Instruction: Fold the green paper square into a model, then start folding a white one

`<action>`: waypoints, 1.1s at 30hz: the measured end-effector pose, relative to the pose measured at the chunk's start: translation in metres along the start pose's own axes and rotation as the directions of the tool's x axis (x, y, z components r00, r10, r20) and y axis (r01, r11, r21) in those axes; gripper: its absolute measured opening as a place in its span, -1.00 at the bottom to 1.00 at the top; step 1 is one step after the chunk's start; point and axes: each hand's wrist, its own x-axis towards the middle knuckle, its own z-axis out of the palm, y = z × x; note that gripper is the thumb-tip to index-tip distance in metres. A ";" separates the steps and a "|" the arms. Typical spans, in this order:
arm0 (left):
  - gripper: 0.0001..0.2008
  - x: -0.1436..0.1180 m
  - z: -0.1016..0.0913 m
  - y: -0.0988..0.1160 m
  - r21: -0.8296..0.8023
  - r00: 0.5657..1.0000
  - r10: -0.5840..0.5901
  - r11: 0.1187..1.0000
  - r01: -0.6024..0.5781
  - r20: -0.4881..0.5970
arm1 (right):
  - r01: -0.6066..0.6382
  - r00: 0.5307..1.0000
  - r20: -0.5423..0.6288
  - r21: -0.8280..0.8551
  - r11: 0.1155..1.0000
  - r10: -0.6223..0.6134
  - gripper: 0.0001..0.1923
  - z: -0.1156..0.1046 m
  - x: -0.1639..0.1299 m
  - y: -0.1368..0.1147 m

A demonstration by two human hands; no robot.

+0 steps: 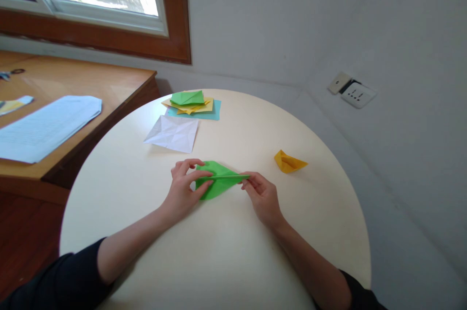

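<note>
A: What are the hands holding?

B: A green folded paper (219, 178). It lies flat near the middle of the round table (226, 251), a bit closer to the near edge than to the far one.

A: What is the left hand (186, 188) doing?

B: It sits on the left end of the green paper. The thumb and first finger are bent around that end, and a finger presses along the fold.

A: And the right hand (262, 195)?

B: It pinches the thin right tip of the paper. The fingers are close together there.

A: What else is on the table?

B: A small yellow folded paper (289, 161) lies to the right, toward the right edge, apart from the hands. A white creased sheet (172, 133) lies behind the green paper, toward the far edge. Just past it, at the far edge, is a pile of papers (193, 104), with a blue sheet at the bottom, yellow ones on it, and a green folded one on top.

A: Anything beside the table?

B: A wooden desk (91, 86) stands at the left. Printed pages (44, 125) lie on it.
</note>
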 end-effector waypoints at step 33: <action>-0.68 0.016 -0.004 0.002 -0.681 0.603 -0.375 -0.119 0.722 0.704 | -0.008 1.000 -0.002 0.047 0.999 0.008 -0.71 0.002 -0.003 -0.003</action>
